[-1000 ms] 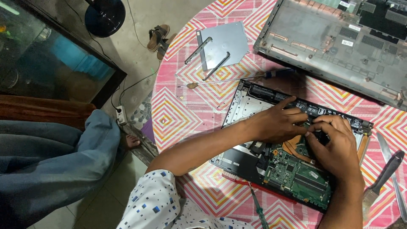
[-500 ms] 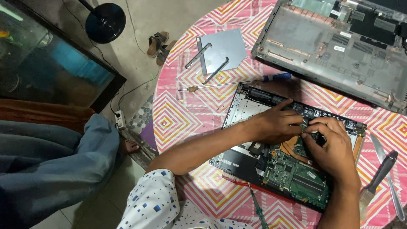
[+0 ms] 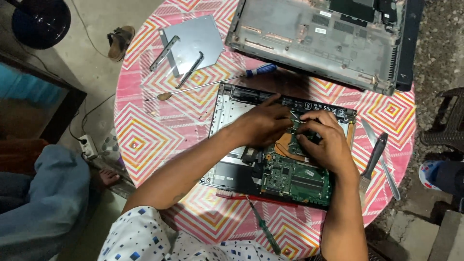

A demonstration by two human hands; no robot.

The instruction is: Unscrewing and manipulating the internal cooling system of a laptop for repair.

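Observation:
An opened laptop base [image 3: 232, 108] lies on a round table with a pink patterned cloth [image 3: 145, 135], its green circuit board [image 3: 295, 176] exposed. My left hand [image 3: 263, 123] rests on the middle of the base, fingers bent down onto the parts near the copper heat pipe [image 3: 285, 145]. My right hand [image 3: 326, 140] is beside it, fingertips pinching at a small part between both hands; what it pinches is hidden.
The laptop's bottom cover [image 3: 314, 41] lies at the far side. A blue-handled screwdriver [image 3: 217, 82], a grey metal plate [image 3: 193, 41] with two strips, a green screwdriver [image 3: 263, 227], a red toothbrush [image 3: 256, 198] and a brush [image 3: 372, 162] lie around. Another person's leg [image 3: 43, 193] is left.
The camera view has shifted, so the table sits further left and lower in frame. Both hands stay on the same spot of the laptop base, fingers slightly closer together.

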